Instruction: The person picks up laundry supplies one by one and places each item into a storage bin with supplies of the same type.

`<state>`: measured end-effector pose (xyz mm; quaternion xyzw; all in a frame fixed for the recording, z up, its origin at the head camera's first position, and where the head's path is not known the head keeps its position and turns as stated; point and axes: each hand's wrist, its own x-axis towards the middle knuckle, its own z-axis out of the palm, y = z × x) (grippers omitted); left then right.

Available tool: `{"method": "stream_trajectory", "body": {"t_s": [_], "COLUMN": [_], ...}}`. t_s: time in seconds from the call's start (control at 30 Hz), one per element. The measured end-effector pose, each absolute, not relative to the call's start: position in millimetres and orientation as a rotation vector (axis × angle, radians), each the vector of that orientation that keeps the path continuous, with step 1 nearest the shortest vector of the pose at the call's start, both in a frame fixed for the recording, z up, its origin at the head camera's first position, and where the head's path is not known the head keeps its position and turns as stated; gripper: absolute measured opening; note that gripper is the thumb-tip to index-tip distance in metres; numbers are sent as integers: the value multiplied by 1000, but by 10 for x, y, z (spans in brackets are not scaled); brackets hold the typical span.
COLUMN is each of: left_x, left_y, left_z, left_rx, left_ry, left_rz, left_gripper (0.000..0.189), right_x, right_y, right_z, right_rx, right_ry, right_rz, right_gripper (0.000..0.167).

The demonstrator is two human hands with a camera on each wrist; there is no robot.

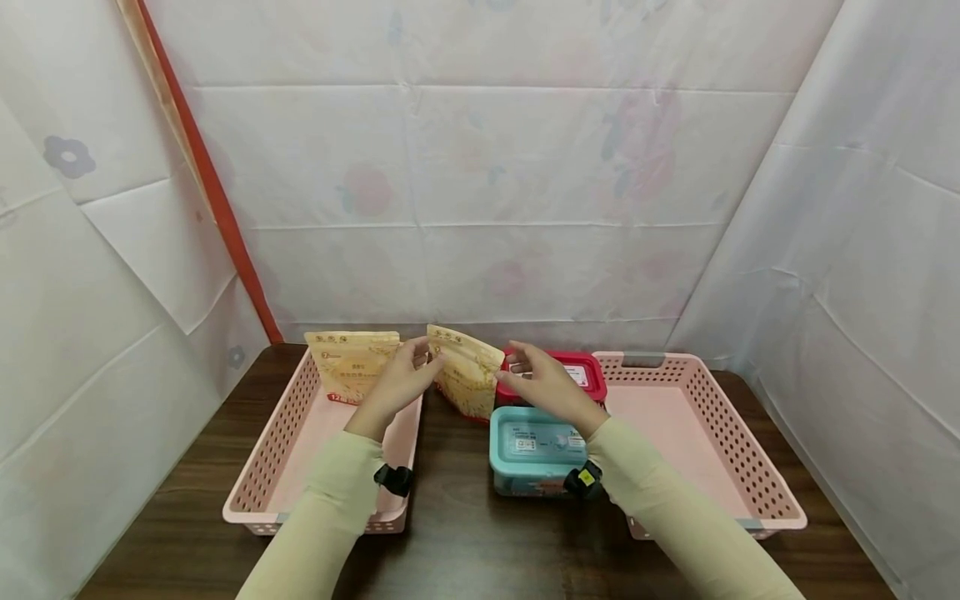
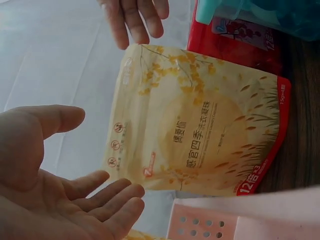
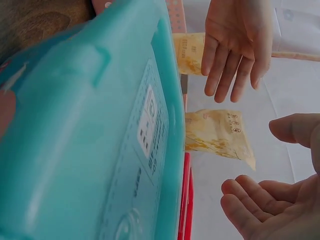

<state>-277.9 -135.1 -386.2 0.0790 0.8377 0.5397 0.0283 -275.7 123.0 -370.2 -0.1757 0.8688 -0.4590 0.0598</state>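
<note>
A yellow stand-up pouch of laundry pods (image 1: pixel 467 372) with a red base stands between the two baskets. My left hand (image 1: pixel 405 379) is at its left edge, fingers relaxed and thumb apart. On the other side, my right hand (image 1: pixel 546 383) reaches over the tubs with its fingertips right at the pouch's right edge. In the left wrist view the pouch (image 2: pixel 200 120) shows its printed front, and neither palm is wrapped around it. A second, similar pouch (image 1: pixel 348 367) stands in the left pink basket (image 1: pixel 262 483), close beside my left hand.
A teal lidded tub (image 1: pixel 525 454) sits under my right wrist, with a red-lidded tub (image 1: pixel 592 379) behind it. To the right is another pink basket (image 1: pixel 750 450). All stand on a dark wooden table (image 1: pixel 465 542), backed by a white patterned sheet (image 1: pixel 480 183).
</note>
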Motion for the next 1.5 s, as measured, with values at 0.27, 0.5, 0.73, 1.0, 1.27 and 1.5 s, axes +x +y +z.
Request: {"method": "stream_trajectory", "body": {"t_s": [0.27,0.5,0.73,1.0,1.27,1.5], "left_x": [-2850,-2911,-2978,-3062,-3084,-3083], "left_y": [-1256,-1215,-1193,-1188,-1184,-1184], "left_z": [-3869,-3907,-3910,-3931,-3943,-3965], "left_rx": [213,169,136,103,114,104], "left_ry": [2638,2588,2599,2558,2558,2583], "left_rz": [1568,1595,1568,1638,1680,1671], "left_gripper": [77,88,90,83,77,75], "right_x": [-2800,-2833,-2897,-2989,-3051,-3087], "right_y": [1214,1197,1206,1181,1175,1181], "right_z": [-3706,-3733,-3725,-3719,-3730,-3739], "right_rx": [-527,-494,-492,-449,-450,-448], "right_ry": [2646,2669,2679,2688,2654,2644], "right_rz": [-1340,-1272,-1216,-1139,-1129,-1140], "right_gripper": [61,46,41,39,34,28]}}
